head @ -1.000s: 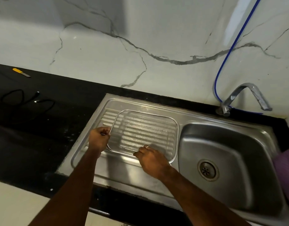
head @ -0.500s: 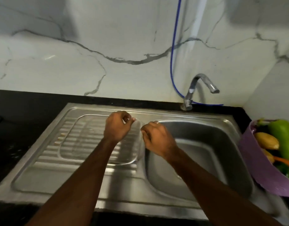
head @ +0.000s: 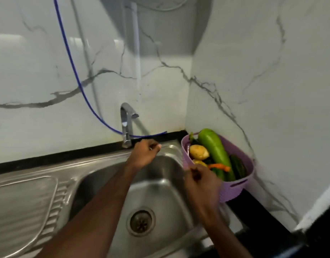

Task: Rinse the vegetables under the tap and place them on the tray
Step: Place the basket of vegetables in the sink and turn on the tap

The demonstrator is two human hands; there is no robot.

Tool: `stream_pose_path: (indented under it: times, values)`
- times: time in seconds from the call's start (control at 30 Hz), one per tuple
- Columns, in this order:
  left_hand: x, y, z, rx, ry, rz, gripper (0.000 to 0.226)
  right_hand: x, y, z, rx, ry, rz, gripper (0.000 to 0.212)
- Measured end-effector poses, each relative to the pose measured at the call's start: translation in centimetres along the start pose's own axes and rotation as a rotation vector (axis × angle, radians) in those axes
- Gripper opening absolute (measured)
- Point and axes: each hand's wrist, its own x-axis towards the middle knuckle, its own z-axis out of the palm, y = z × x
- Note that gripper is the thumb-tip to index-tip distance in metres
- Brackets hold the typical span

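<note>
The left hand (head: 144,152) reaches across the steel sink (head: 160,194) to mid-frame, fingers curled into a loose fist just right of the tap (head: 127,123); whether it holds anything cannot be told. The right hand (head: 202,180), blurred, hangs at the near rim of the purple basket (head: 235,187) at right, fingers curled, its grip unclear. The vegetables lie in that basket: a long green gourd (head: 213,146), potatoes (head: 198,152) and a carrot (head: 219,167). The clear tray (head: 21,205) rests on the drainboard, lower left.

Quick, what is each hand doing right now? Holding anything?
Left hand: fingers curled, nothing visibly held, near the tap.
Right hand: blurred at the purple basket rim; cannot tell if it holds anything.
</note>
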Motion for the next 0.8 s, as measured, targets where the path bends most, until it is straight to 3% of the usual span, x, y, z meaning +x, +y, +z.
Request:
stream_pose_path:
  times: [0.23, 0.37, 0.43, 0.53, 0.67, 0.8]
  values:
    - [3.1, 7.6, 7.2, -0.266, -0.095, -0.12, 0.027, -0.5, 6.1, -7.3, 0.252, 0.339, 0.202, 0.022]
    - [3.3, 10.0, 8.2, -0.451, -0.125, -0.268, 0.014, 0.1, 8.5, -9.1, 0.224, 0.246, 0.343, 0.039]
    - [3.8, 9.9, 8.5, -0.481, -0.173, -0.333, 0.026, 0.3, 8.7, -9.4, 0.2, 0.153, 0.368, 0.049]
    - [3.5, 9.9, 8.6, -0.504, -0.206, -0.411, 0.035, 0.6, 9.0, -9.3, 0.202, 0.102, 0.373, 0.045]
    - [2.5, 10.7, 7.9, -0.518, -0.184, -0.484, 0.025, 1.1, 8.8, -8.5, 0.202, 0.086, 0.31, 0.042]
    - [2.1, 8.8, 6.0, -0.56, -0.14, -0.556, 0.03, 1.4, 8.2, -7.5, 0.232, 0.077, 0.34, 0.04]
